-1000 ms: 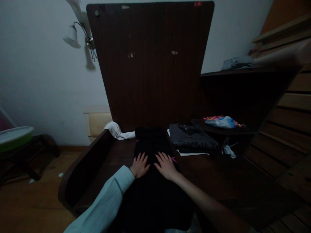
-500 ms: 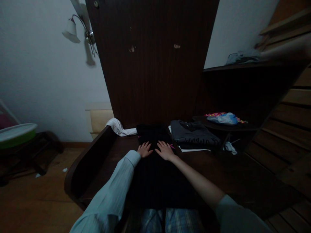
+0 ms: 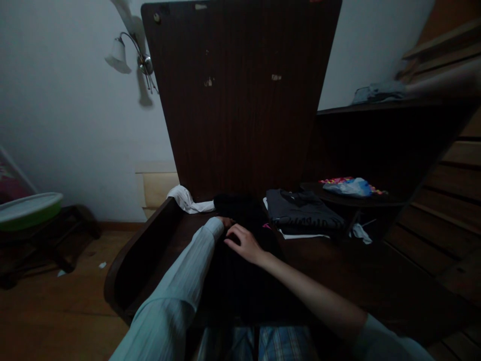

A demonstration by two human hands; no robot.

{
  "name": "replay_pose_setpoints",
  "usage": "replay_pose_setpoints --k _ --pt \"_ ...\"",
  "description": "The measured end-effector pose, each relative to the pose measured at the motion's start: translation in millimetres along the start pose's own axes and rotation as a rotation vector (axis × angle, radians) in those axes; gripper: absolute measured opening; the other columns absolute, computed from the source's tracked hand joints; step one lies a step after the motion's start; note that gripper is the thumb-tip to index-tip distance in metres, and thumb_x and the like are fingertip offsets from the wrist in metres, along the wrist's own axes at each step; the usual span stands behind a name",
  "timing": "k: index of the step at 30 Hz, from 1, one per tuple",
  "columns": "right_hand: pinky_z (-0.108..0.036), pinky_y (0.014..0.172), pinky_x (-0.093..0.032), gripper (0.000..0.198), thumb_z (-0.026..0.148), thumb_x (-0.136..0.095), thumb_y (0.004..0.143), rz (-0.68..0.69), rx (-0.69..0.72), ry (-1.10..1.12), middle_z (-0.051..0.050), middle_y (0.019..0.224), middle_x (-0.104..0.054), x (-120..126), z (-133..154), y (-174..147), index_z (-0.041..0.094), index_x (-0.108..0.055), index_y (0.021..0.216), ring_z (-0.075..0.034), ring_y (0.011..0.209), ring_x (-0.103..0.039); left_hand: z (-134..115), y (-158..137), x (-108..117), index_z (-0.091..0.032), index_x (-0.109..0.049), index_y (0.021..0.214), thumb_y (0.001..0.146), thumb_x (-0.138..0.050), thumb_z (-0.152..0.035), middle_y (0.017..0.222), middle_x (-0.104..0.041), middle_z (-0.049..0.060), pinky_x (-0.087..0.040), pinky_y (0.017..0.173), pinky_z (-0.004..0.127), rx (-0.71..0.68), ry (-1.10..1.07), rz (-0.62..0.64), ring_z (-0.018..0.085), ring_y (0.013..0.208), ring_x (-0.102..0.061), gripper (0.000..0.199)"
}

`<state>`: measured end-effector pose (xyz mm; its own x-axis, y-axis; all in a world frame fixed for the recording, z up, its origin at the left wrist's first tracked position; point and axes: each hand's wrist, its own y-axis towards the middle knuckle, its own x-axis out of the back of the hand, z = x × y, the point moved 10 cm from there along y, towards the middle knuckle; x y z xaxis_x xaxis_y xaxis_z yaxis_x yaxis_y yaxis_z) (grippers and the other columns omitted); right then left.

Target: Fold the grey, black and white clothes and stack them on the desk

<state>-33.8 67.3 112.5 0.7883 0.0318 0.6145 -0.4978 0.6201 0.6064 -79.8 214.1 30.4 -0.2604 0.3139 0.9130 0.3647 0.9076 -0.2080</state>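
A long black garment [image 3: 244, 286] is spread lengthwise on the dark wooden surface in front of me, with a small pink detail at its right edge; the dimness hides its exact kind. My left hand [image 3: 226, 221] rests by the garment's left side, its fingers mostly hidden in shadow and behind the other hand. Just to the right, my right hand [image 3: 246, 244] hovers over or lightly touches the black cloth. Its fingers are loosely bent, the thumb stands apart, and nothing is visible in it.
A folded dark grey shirt [image 3: 304, 208] lies on a pile to the right. White cloth [image 3: 188, 199] drapes over the left back corner. Behind stands a tall dark panel [image 3: 244, 110]. A plastic bag [image 3: 349, 187] sits on a low shelf; another person's arm [image 3: 447, 77] reaches over the upper shelf.
My hands lay flat and apart on the black garment before. The right has shifted left and curled a little, close to the left, which has moved slightly forward. The view has tilted slightly.
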Motion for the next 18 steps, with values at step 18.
replay_pose_setpoints --k 18 --pt "-0.015 0.072 -0.04 0.009 0.014 -0.051 0.08 0.674 0.379 0.487 0.001 0.076 -0.052 -43.7 174.2 -32.8 0.017 -0.048 0.071 -0.008 0.073 -0.052 67.4 -36.2 120.9 -0.011 -0.057 0.084 0.079 -0.037 -0.02 0.041 -0.041 -0.006 -0.025 0.037 0.014 0.22 -0.834 -0.648 0.005 0.033 -0.033 0.022"
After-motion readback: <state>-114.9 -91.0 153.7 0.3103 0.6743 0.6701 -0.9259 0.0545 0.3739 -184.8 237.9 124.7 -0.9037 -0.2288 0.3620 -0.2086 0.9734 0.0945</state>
